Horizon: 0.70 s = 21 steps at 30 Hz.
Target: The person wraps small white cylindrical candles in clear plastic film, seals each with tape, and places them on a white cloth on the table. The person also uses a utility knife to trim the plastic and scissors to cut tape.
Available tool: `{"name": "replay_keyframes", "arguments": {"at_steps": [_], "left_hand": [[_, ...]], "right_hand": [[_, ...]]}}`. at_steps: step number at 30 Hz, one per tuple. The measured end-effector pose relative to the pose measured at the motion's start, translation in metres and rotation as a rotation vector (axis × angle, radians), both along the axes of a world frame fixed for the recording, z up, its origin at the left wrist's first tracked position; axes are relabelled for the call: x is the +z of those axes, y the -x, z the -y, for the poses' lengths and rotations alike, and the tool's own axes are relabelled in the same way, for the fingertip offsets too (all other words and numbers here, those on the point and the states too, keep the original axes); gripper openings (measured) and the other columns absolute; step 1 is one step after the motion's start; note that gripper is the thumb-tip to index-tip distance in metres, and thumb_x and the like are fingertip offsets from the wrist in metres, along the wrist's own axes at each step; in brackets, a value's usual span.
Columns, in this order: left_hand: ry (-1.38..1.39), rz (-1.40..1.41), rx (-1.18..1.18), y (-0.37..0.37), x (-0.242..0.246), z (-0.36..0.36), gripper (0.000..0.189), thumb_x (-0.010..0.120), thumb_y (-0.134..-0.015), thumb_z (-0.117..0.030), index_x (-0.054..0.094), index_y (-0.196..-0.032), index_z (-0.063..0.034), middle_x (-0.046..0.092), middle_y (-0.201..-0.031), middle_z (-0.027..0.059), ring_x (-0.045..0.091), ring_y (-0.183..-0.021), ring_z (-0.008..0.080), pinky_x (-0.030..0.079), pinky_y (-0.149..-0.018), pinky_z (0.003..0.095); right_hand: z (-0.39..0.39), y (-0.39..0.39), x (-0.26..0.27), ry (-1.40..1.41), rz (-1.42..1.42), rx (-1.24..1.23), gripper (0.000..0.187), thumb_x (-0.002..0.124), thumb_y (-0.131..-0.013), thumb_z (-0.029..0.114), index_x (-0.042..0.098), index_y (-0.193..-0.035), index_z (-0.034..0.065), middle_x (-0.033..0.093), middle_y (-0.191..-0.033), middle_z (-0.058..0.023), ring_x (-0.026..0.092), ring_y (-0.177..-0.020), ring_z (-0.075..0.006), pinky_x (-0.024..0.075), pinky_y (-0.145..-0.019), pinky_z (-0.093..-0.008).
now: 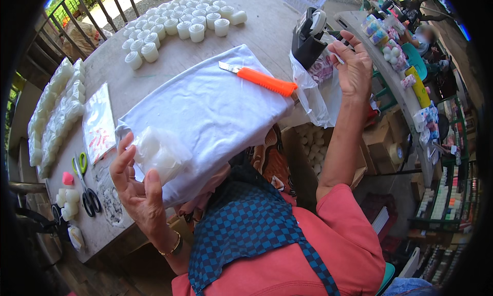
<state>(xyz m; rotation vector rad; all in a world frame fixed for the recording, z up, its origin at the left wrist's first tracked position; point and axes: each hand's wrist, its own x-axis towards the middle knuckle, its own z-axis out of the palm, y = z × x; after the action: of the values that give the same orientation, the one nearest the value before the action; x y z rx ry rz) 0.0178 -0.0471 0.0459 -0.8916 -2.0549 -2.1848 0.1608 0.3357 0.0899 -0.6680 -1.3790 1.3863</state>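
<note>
My left hand (142, 192) cups a clear plastic-wrapped pack of white candles (163, 153), thumb in front and fingers at its left side. The pack sits over the near left part of a white cloth (200, 95). Raised at the right, my right hand (352, 68) pinches a small whitish strip (339, 58) that looks like clear tape. Just left of that hand stands a black tape dispenser (308, 45) with a tape roll in it. An orange utility knife (265, 80), blade out, lies on the cloth's far right part.
White votive candles (196, 32) stand in rows at the table's back. Wrapped candle rows (63, 115), a flat plastic bag (99, 122) and scissors (83, 180) lie left. A plastic bag (308, 92) hangs below the dispenser. Another person (420, 38) sits beyond the right table (389, 68).
</note>
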Motion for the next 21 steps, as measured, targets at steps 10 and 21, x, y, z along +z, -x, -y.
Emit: {"name": "replay_keyframes", "arguments": {"at_steps": [10,21], "left_hand": [[0.023,0.001,0.029,-0.003,0.003,-0.002,0.046,0.064,-0.082,-0.012,0.053,-0.126,-0.0062,0.047,-0.142,0.0191,0.04,-0.136,0.0331,0.031,-0.114,0.0459],[0.039,-0.009,0.041,-0.003,0.002,-0.006,0.047,0.064,-0.082,-0.013,0.053,-0.127,-0.0054,0.047,-0.142,0.0193,0.041,-0.136,0.0341,0.031,-0.114,0.0468]], "right_hand": [[0.013,-0.032,-0.068,0.271,-0.045,0.362,0.064,0.072,-0.083,0.006,0.045,-0.14,-0.002,0.066,-0.084,-0.003,0.063,-0.091,-0.0168,0.0477,-0.087,-0.0365],[0.0,-0.029,-0.073,0.135,-0.011,0.454,0.06,0.068,-0.081,0.0,0.052,-0.139,0.0043,0.055,-0.074,0.0026,0.058,-0.074,-0.0104,0.0498,-0.077,-0.0264]]}}
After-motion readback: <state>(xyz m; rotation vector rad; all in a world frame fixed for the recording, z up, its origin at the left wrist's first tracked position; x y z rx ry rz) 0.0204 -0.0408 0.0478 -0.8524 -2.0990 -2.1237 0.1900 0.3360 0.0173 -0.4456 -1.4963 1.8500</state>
